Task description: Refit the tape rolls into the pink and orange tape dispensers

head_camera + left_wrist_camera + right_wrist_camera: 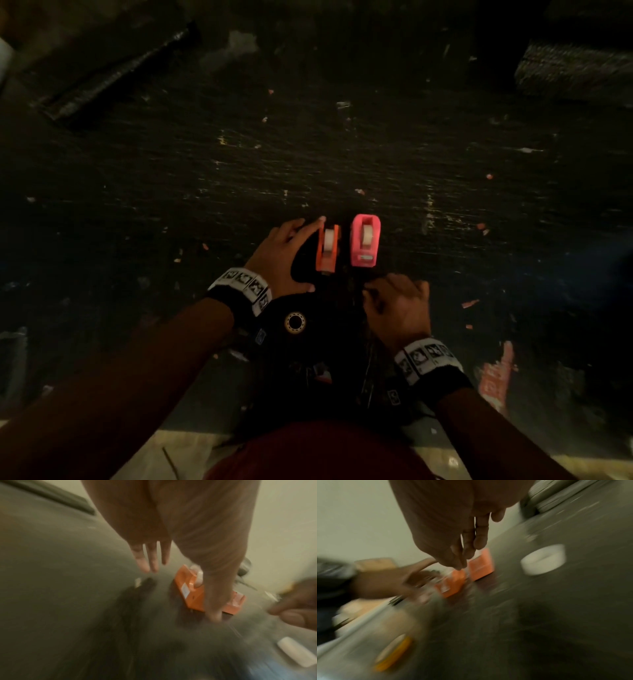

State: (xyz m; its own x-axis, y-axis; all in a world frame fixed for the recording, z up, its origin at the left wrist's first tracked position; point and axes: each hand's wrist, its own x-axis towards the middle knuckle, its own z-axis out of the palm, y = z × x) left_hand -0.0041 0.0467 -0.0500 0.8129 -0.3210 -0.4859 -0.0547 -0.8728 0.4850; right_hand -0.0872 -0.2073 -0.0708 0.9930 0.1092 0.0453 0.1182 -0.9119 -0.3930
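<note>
The orange dispenser (328, 251) and the pink dispenser (365, 245) stand side by side on the dark scratched table (342, 154), each with a pale tape roll (329, 236) seated in it. My left hand (305, 255) lies spread beside the orange dispenser (193, 592), with straight fingers (149, 557) by its far end and the thumb by its near end. It grips nothing. My right hand (387, 291) hovers just in front of the pink dispenser with loosely bent fingers (464, 555) and no object visible in it. The wrist views are blurred.
A black disc with a gold-ringed hole (295, 322) lies under my left wrist. A white round object (542, 559) sits to the right, and a yellow-rimmed roll (393, 653) sits near the table's front edge (191, 442). A dark box (575, 68) stands far right.
</note>
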